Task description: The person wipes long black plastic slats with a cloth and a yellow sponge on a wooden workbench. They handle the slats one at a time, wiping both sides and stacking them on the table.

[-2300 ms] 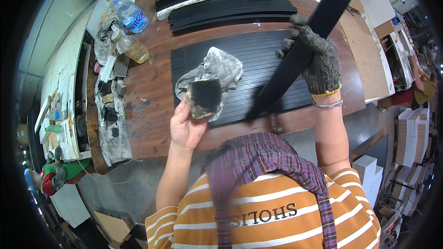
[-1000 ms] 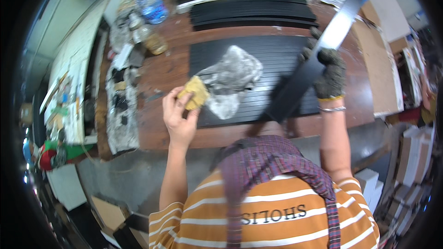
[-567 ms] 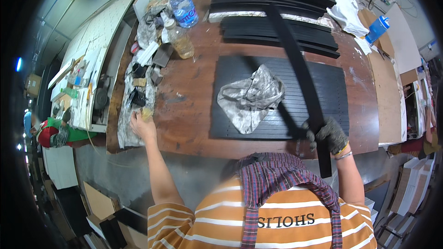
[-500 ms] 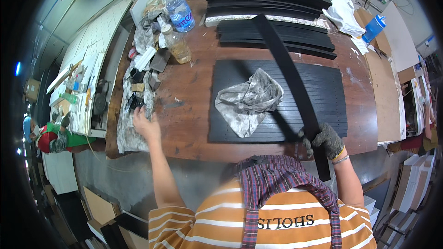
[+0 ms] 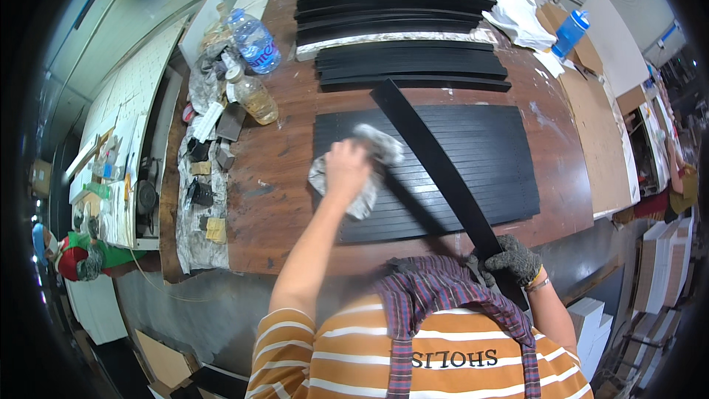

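Note:
My bare left hand [image 5: 347,168] is closed on a grey-stained white rag [image 5: 362,203], smeared by motion. The rag bunches up around my fingers above the left part of a dark panel of black slats laid side by side [image 5: 487,155]. In my right hand [image 5: 511,260], which wears a dark grey knitted glove, a long black slat [image 5: 443,162] is gripped near its lower end. The slat slants up and to the left over the panel, casting a shadow on it.
Stacked black slats [image 5: 406,66] lie at the table's far side. On the left stand a large water bottle [image 5: 255,44] and a bottle of yellowish liquid [image 5: 255,97]. A stained cloth [image 5: 199,251] there bears a yellowish block [image 5: 216,230]. A blue bottle [image 5: 570,33] stands far right.
My left hand has moved right from the stained cloth to the rag and taken hold of it. A yellowish block now shows near where that hand was. My right hand still grips the slat.

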Action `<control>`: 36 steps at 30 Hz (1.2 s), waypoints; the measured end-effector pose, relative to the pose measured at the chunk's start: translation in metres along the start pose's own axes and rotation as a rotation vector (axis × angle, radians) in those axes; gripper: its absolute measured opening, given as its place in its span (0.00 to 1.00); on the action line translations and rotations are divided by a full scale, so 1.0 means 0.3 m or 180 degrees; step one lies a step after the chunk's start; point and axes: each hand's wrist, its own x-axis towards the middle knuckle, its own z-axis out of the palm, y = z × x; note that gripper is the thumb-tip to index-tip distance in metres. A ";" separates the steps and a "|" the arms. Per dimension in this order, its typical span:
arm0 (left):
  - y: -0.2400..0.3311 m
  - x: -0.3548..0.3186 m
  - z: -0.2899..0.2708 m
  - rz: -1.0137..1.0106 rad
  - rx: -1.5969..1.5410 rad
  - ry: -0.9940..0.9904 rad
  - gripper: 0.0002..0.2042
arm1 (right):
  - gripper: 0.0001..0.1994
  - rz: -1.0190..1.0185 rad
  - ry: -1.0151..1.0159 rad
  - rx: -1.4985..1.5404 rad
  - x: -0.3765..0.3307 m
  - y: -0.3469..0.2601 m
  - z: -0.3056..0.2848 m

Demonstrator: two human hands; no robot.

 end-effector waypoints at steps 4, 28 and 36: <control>0.046 -0.013 -0.204 -0.0919 -0.2184 0.1656 0.16 | 0.20 0.0151 0.0117 0.0106 -0.009 -0.007 0.009; 0.003 -0.049 -0.330 -0.0971 -0.4196 0.0608 0.29 | 0.29 0.0188 -0.0179 -0.2790 0.003 0.012 0.019; -0.046 -0.046 -0.330 -0.1223 -0.2634 0.0648 0.10 | 0.29 -0.0102 -0.0419 -0.2281 0.012 0.036 0.000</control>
